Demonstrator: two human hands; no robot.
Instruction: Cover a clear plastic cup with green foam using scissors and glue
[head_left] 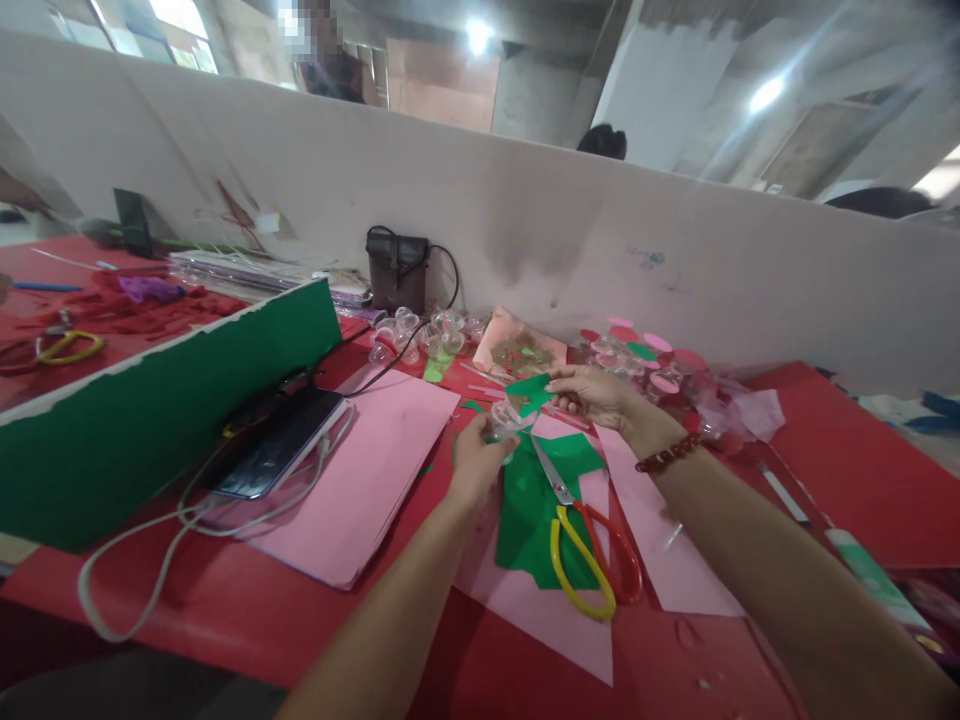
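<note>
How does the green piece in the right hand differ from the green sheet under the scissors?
The green piece is small; the green sheet is much larger. The piece is held in the right hand; the sheet lies on pink paper beneath the scissors. Both are green.

Green scrap (529, 393) looks like matt paper; green sheet (521, 520) and pink stack (375, 450) likewise, smooth. Clear cup (504, 415): shiny thin plastic. Scissors (568, 500): metal blades, slick plastic-looking handles. Phone (281, 440) glassy from where I stand. Bag (397, 270) leather-like. Tabletop (510, 660) smooth, faint sheen. Partition (487, 190) matt, smudged. Green divider (187, 420): flat face, ragged edge.
</note>
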